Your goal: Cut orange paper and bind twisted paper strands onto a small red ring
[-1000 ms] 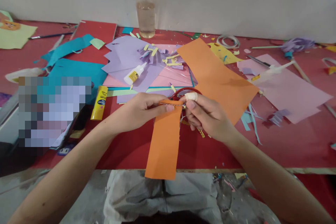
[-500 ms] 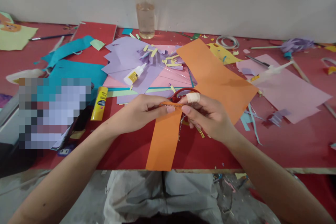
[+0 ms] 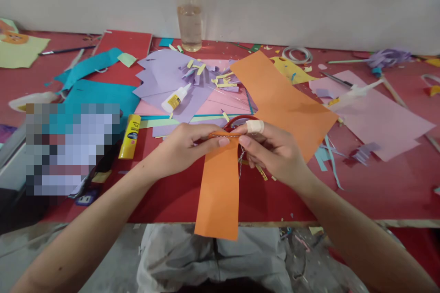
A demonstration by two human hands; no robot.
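Note:
An orange paper strip [image 3: 220,187] hangs down over the table's front edge. Its folded top edge is pinched by my left hand [image 3: 195,144], thumb in front and fingers behind. At the other end of the fold, my right hand [image 3: 271,146] pinches the strip between thumb and index finger; that index finger has a pale bandage [image 3: 255,126]. A thin twisted cord [image 3: 240,165] runs along the fold and dangles beside the strip. Just behind my hands lie red-handled scissors [image 3: 240,119], mostly hidden.
A large orange sheet [image 3: 285,110] lies behind my right hand. A white glue bottle [image 3: 176,98] rests on purple paper [image 3: 161,71], and a yellow glue stick [image 3: 129,137] lies left of my hands. A glass of liquid [image 3: 190,29] stands by the wall.
The hanging part of the orange strip has swung lower and slightly right, its bottom end now past the table edge. Both hands keep their pinch on the fold.

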